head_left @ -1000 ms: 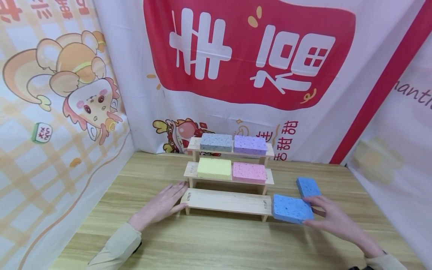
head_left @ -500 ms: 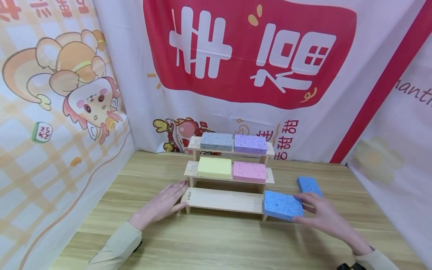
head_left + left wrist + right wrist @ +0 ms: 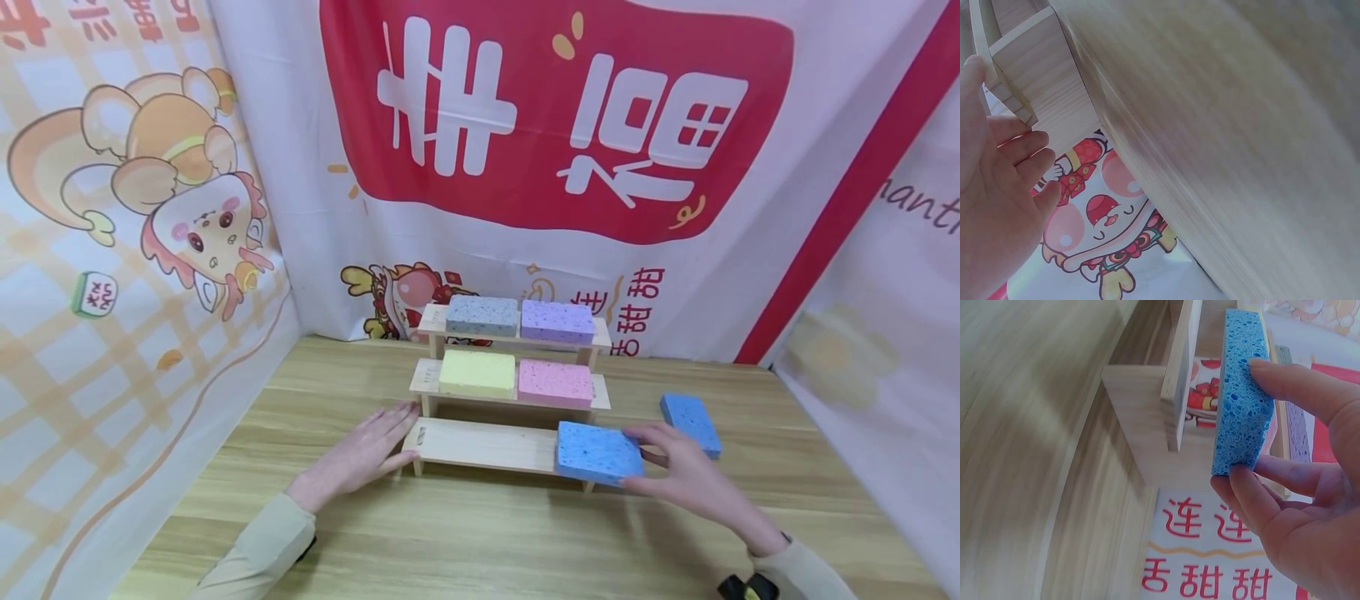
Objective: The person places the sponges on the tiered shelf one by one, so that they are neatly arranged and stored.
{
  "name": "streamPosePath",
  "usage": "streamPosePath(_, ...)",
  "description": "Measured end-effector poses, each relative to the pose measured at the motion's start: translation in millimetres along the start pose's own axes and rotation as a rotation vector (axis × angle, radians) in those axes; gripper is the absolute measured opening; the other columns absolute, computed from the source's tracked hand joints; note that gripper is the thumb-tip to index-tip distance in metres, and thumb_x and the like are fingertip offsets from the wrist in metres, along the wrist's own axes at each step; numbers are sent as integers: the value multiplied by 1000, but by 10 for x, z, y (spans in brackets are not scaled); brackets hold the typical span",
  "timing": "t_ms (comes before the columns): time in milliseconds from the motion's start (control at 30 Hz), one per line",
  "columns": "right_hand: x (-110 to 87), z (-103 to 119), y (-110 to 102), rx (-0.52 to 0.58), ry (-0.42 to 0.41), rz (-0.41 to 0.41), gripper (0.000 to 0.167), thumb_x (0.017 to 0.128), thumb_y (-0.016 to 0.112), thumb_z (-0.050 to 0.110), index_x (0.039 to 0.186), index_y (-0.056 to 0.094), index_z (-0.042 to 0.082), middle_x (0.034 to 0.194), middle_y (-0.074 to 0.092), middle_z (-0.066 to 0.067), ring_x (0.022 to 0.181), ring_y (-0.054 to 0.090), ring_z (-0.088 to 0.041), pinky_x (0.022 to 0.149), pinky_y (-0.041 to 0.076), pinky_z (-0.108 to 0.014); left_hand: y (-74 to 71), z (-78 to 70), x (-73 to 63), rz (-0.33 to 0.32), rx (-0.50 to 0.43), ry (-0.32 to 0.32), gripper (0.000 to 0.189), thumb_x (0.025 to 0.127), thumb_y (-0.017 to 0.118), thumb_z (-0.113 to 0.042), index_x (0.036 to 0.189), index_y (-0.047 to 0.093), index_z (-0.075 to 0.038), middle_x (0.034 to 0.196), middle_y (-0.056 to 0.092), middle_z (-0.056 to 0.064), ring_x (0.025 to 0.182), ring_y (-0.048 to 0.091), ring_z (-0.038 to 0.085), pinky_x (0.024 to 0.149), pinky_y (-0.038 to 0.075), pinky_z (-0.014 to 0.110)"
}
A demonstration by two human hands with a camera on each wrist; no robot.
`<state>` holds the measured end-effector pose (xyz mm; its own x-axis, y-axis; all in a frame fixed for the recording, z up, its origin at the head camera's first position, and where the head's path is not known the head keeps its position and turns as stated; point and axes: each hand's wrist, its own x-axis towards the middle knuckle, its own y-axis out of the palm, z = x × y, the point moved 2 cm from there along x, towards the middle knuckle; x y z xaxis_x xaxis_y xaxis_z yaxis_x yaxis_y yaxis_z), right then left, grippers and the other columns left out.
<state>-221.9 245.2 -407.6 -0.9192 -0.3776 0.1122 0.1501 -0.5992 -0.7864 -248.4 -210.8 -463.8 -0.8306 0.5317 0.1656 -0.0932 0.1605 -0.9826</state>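
Observation:
A blue sponge [image 3: 600, 452] is pinched by its right end between the thumb and fingers of my right hand [image 3: 678, 471]. In the right wrist view the sponge [image 3: 1244, 394] shows apart from the wooden board [image 3: 1180, 381], so it hangs above the right part of the lowest step of the wooden shelf [image 3: 480, 446]. My left hand [image 3: 360, 446] rests at the left end of that step, fingers extended and touching its edge. On the middle step lie a yellow sponge [image 3: 477, 372] and a pink sponge [image 3: 555, 382]. The top step bears a grey sponge [image 3: 482, 315] and a purple sponge [image 3: 557, 321].
A second blue sponge [image 3: 691, 423] lies on the wood-grain table [image 3: 465, 542], right of the shelf and behind my right hand. Printed cloth [image 3: 555, 117] hangs close behind the shelf, with more cloth along both sides.
My right hand has carried the blue sponge leftward, from beside the shelf to over the lowest step's right part. More of the second blue sponge shows. My left hand has stayed still.

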Motion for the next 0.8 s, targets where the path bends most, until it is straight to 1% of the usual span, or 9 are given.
streamPosePath(133,64,72,53,9,-18,10,70,81,80,42,135,57,2,134,57,-21,121,60,-41,90,61,-38,5,-2,0,-3,-1,1,73,101,48,-49,152,33,1,159,34,19,148,35,35,123,29,53)
streamPosePath(200,97,107,86,14,-43,12,71,81,80,41,135,56,1,134,57,-23,121,59,-42,91,61,-39,9,0,2,-6,3,3,73,101,48,-49,152,33,1,159,34,19,148,36,35,123,30,52)
streamPosePath(400,176,206,212,9,-109,-5,68,79,83,37,132,59,1,132,59,-21,120,60,-40,90,61,-37,21,5,11,-6,13,6,73,101,47,-50,152,33,1,159,33,19,148,35,34,123,29,52)
streamPosePath(567,236,281,307,8,-106,-5,66,78,84,36,130,60,3,130,60,-19,118,62,-38,89,62,-33,24,7,5,-4,12,3,73,101,46,-50,152,32,0,160,32,18,148,35,34,123,29,52)
streamPosePath(667,275,322,354,3,-109,-14,67,78,84,36,130,60,2,129,61,-18,118,63,-37,89,61,-32,21,10,1,-7,13,3,73,101,47,-50,152,33,1,159,33,19,148,36,35,123,29,53)
streamPosePath(800,328,379,398,-14,-131,-33,67,77,84,38,129,61,2,127,62,-17,116,63,-35,89,62,-31,13,7,1,-10,8,3,73,101,47,-49,152,33,1,159,33,19,147,36,35,123,29,53)
